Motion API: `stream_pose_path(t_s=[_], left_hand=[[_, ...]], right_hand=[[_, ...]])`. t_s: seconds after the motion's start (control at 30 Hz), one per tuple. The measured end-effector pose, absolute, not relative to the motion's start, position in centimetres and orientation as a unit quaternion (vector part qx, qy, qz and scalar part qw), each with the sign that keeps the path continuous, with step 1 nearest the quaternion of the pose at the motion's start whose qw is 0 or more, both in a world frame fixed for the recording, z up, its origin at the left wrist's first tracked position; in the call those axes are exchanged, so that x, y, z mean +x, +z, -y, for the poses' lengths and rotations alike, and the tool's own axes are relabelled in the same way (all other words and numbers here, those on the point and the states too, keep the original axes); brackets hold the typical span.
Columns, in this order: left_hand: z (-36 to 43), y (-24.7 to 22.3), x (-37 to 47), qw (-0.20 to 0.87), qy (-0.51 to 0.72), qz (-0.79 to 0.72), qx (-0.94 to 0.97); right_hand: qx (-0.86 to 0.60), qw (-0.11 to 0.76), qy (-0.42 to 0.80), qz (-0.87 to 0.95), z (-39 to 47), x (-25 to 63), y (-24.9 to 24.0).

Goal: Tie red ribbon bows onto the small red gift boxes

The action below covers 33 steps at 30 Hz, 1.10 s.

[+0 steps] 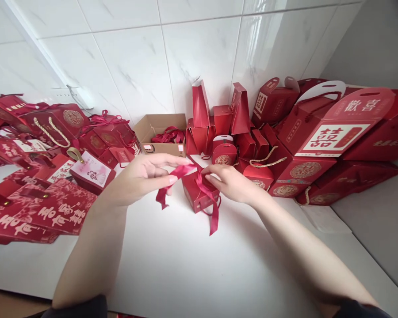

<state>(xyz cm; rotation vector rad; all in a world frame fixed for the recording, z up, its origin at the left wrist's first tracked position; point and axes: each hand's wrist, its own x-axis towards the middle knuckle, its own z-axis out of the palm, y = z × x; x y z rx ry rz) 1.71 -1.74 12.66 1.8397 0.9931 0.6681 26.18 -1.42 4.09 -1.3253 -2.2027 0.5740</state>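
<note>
A small red gift box stands on the white table in front of me, with a dark red ribbon at its top. One end of the ribbon hangs down the box's front onto the table side. My left hand, left of the box, pinches the other stretch of ribbon between thumb and fingers, and its tail dangles below. My right hand lies at the box's upper right, fingers bent over the top by the ribbon. What its fingertips pinch there is partly hidden.
Behind the box, an open cardboard box holds loose red ribbons. Red gift boxes with rope handles are stacked at the right. Flat red gift bags and more boxes crowd the left. A tiled wall closes the back.
</note>
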Motion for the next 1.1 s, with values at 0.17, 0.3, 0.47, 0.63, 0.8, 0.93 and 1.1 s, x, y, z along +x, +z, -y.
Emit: stream_pose_path(t_s=[0.17, 0.3, 0.47, 0.63, 0.8, 0.93, 1.1], left_hand=[[1.8, 12.5, 2.5, 0.502, 0.175, -0.304, 0.79], [1.6, 11.9, 3.3, 0.522, 0.151, -0.303, 0.783], [1.5, 11.4, 3.8, 0.461, 0.176, -0.358, 0.793], [0.8, 11.1, 3.8, 0.395, 0.153, -0.391, 0.817], [0.1, 10.9, 3.7, 0.434, 0.085, -0.357, 0.823], [-0.2, 10.3, 3.8, 0.502, 0.058, -0.319, 0.802], [-0.7, 9.4, 4.1, 0.545, 0.075, -0.305, 0.777]], right_hand=[[-0.269, 0.372, 0.555, 0.693, 2.6, 26.2, 4.9], [-0.191, 0.349, 0.646, 0.651, 3.0, 25.1, 4.5], [-0.215, 0.331, 0.597, 0.699, 2.7, 25.4, 4.8], [-0.241, 0.316, 0.594, 0.7, 2.3, 26.2, 4.8], [-0.203, 0.341, 0.63, 0.668, 2.0, 25.9, 4.1], [-0.173, 0.36, 0.648, 0.648, 2.0, 25.2, 3.3], [-0.133, 0.381, 0.688, 0.603, 1.9, 24.5, 2.4]])
